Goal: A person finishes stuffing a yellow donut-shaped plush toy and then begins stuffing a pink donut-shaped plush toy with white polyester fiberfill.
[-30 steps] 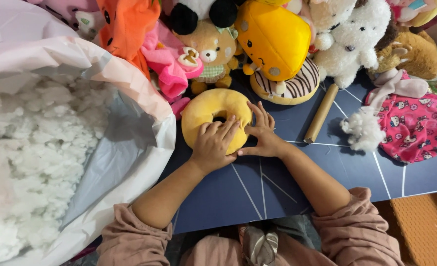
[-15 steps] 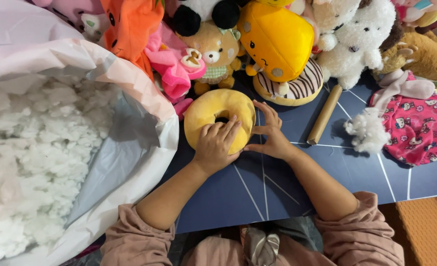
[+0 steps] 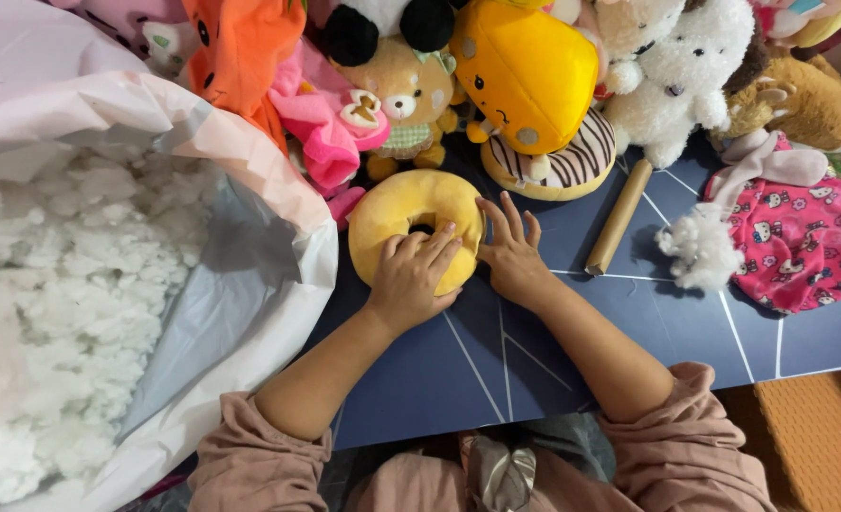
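A yellow plush doughnut [image 3: 394,207] lies flat on a dark blue mat [image 3: 572,332] with white lines. My left hand [image 3: 411,277] lies palm down on its near edge, fingers spread and pressing the fabric beside the centre hole. My right hand [image 3: 510,254] rests on the mat at the doughnut's right side, fingertips touching its rim. Neither hand lifts the toy.
A big white bag [image 3: 249,313] full of loose white stuffing [image 3: 50,303] fills the left. Behind the doughnut are piled plush toys: a bear [image 3: 403,104], a yellow figure [image 3: 525,71], a striped doughnut [image 3: 572,161]. A wooden stick [image 3: 618,216], a stuffing tuft [image 3: 697,248] and pink patterned fabric [image 3: 802,245] lie right.
Both hands stay on the yellow doughnut and shift slightly; my left fingers have moved closer to the centre hole. The doughnut has hardly moved.
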